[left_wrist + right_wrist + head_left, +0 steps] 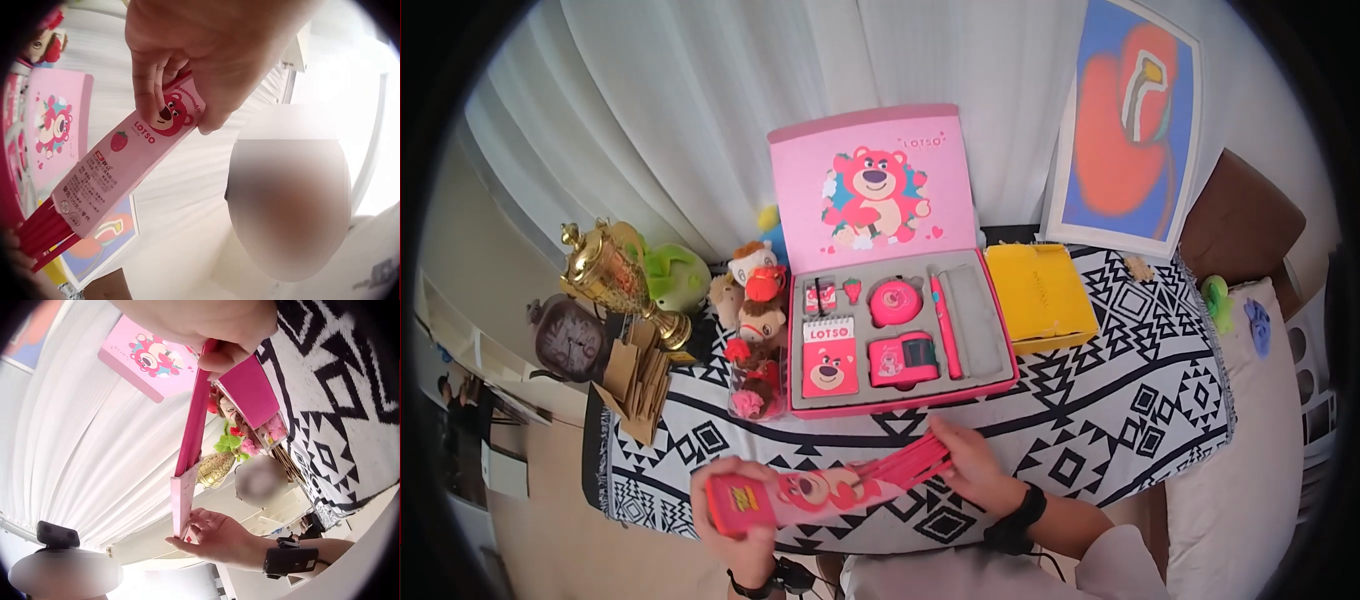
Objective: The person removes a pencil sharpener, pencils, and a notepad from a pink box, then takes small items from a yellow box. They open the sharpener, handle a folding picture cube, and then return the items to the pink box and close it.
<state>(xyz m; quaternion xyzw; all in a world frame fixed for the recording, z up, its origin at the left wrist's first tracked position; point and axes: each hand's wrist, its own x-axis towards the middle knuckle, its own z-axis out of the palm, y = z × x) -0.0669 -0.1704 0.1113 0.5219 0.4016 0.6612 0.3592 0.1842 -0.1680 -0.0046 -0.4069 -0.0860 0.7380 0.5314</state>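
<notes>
My left hand (735, 515) (200, 56) grips one end of a flat pink sleeve (830, 492) (119, 162) printed with a bear, held low in front of the table. Dark pink sticks (905, 462) (47, 234) (194, 425), which look like pencils, stick out of its other end. The right hand (975, 465) (212, 325) pinches their far ends. In the right wrist view the left hand (222, 539) holds the sleeve (182, 503). Behind both hands an uncovered gift box (900, 405) holds a notepad (830, 365), a round pink item (895, 301) and other pieces.
A yellow box (1042, 297) stands right of the gift box. Plush toys (758, 310), a gold trophy (610, 275), a clock (572, 338) and brown cardboard pieces (635, 385) are at the left. A picture (1125, 130) leans at the back right, on a patterned cloth (1140, 400).
</notes>
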